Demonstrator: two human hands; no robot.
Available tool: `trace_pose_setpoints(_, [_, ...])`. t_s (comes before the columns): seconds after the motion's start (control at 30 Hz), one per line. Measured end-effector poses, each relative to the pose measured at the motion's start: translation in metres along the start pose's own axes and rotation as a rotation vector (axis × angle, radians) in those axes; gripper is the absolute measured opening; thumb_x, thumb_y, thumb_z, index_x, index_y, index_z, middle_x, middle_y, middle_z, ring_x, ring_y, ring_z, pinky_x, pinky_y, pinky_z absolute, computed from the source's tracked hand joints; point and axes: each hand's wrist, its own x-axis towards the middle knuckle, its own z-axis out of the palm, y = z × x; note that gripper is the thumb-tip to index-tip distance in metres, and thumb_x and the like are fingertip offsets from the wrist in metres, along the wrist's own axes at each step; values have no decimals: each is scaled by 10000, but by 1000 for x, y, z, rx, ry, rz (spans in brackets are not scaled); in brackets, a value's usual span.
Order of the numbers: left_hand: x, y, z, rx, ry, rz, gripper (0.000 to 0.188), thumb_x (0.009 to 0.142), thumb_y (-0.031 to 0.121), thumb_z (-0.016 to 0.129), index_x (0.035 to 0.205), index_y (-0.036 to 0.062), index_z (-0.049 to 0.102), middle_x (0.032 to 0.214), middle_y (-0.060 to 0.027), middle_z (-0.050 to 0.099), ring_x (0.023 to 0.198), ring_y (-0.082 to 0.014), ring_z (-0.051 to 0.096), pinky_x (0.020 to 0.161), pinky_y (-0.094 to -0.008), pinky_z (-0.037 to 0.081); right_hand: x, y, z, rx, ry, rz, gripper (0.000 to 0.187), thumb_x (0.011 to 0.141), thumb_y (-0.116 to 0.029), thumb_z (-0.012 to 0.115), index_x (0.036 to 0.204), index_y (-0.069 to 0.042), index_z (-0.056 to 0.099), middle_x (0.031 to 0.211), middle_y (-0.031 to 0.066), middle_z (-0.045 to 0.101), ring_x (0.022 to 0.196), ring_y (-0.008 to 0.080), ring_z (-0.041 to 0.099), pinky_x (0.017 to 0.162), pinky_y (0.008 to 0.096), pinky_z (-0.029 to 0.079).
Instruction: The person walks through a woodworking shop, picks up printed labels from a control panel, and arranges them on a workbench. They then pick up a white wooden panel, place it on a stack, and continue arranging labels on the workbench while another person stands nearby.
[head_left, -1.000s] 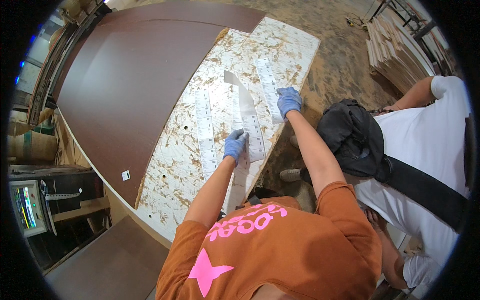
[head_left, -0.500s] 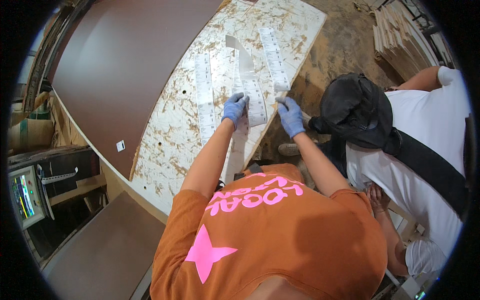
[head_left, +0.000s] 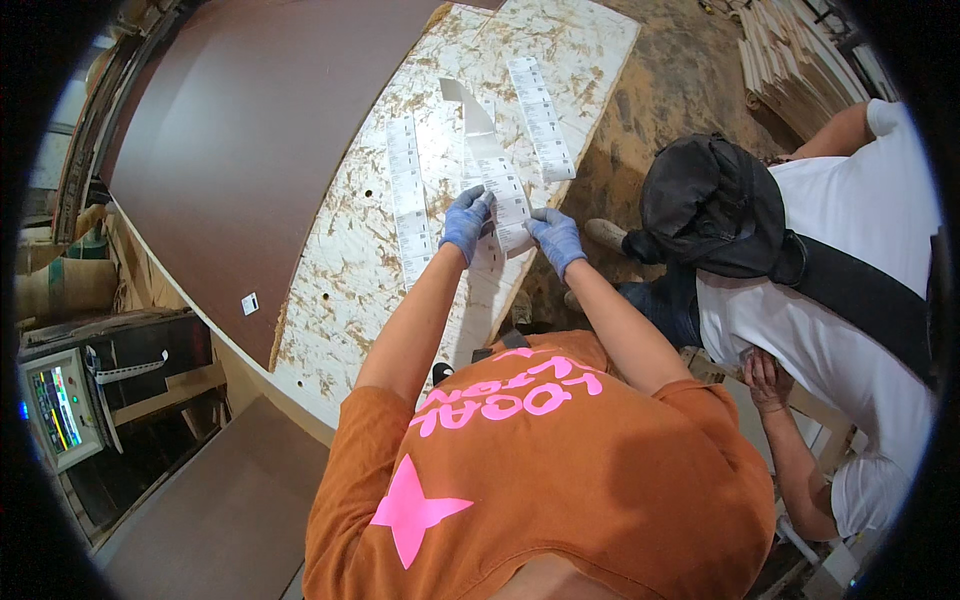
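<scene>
My left hand (head_left: 467, 222) and my right hand (head_left: 556, 238), both in blue gloves, pinch the near end of a long white strip of labels (head_left: 503, 188). The strip runs away from me over a pale chipboard panel (head_left: 345, 290), and its far end curls up. Two more label strips lie flat on the panel, one to the left (head_left: 407, 195) and one to the right (head_left: 540, 118). My orange shirt fills the lower part of the view.
A large dark brown board (head_left: 240, 130) lies left of the chipboard panel. A co-worker in a white shirt, black cap (head_left: 712, 200) and black shoulder strap bends down at my right. A small screen (head_left: 55, 410) stands at the far left. Stacked wooden slats (head_left: 790, 60) lie at the top right.
My right hand drew back from the far part of the strips toward my left hand. Both hands now hold the middle strip's near end close together.
</scene>
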Motion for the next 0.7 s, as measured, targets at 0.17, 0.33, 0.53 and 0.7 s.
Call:
trace_pose_setpoints(0.17, [-4,-10,2,59,-43,55,453,892,205,648,1300,85,491,965,-9,619,778,-106,575,628,-252,487,9,25,5,22,83,-48,210,840,-123,661,996,17,662,780,45,651,630,103,560,577,261,467])
trace_pose_setpoints(0.33, [1,-22,-6,16,-27,119,428,887,132,621,1294,83,499,1105,-49,607,850,-122,575,681,-275,504,6,32,6,99,67,30,242,823,-140,668,996,30,654,827,78,662,695,134,590,633,282,485])
trace_pose_setpoints(0.53, [-13,-17,-7,241,60,360,373,879,87,625,1243,83,542,1084,-66,632,803,-135,599,709,-299,519,4,30,4,155,54,53,251,840,-140,659,1021,33,643,810,68,650,665,133,579,612,283,480])
trace_pose_setpoints(0.7, [-32,-16,-16,760,330,712,277,849,136,632,1125,116,634,1015,-99,650,809,-203,624,740,-311,512,-5,5,2,226,58,150,223,863,-116,641,1033,29,642,772,45,634,628,120,559,581,277,463])
